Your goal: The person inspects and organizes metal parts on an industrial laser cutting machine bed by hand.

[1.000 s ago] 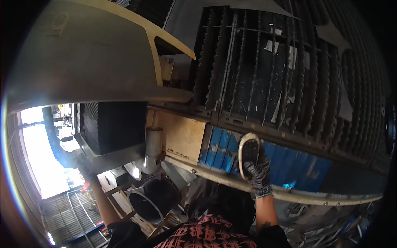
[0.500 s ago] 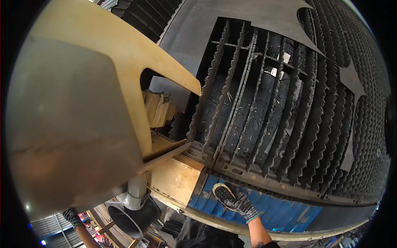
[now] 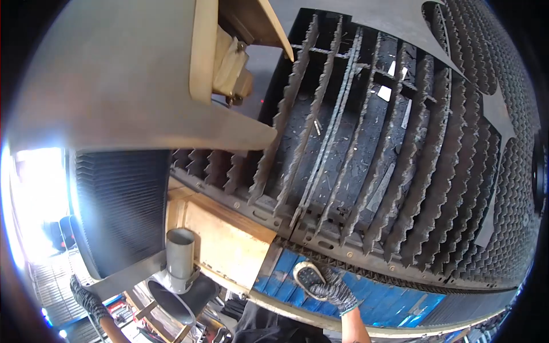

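Observation:
My left hand [image 3: 88, 300], in a grey knit glove, has its fingers closed at the lower corner of a large cut metal sheet [image 3: 103, 80]. The sheet stands tilted up across the left of the view, with a long arm pointing right over the slats and a rounded opening below. My right hand [image 3: 337, 291], gloved alike, is closed on an oval dark pad with a pale rim [image 3: 309, 275]; its exact kind cannot be made out. That hand is over the blue ledge [image 3: 377, 291] at the bed's near edge.
A bed of jagged metal slats [image 3: 343, 148] fills the right, with scraps between them. Another flat sheet [image 3: 389, 23] lies across the far slats. A wooden board [image 3: 229, 240] and a grey pipe [image 3: 180, 254] are at the near left; dark ribbed bellows [image 3: 123, 206] show through the opening.
The metal sheet has swung and tilted, so its opening now shows the bellows and bright background. My left hand has shifted slightly left with it. My right hand stays nearly in place.

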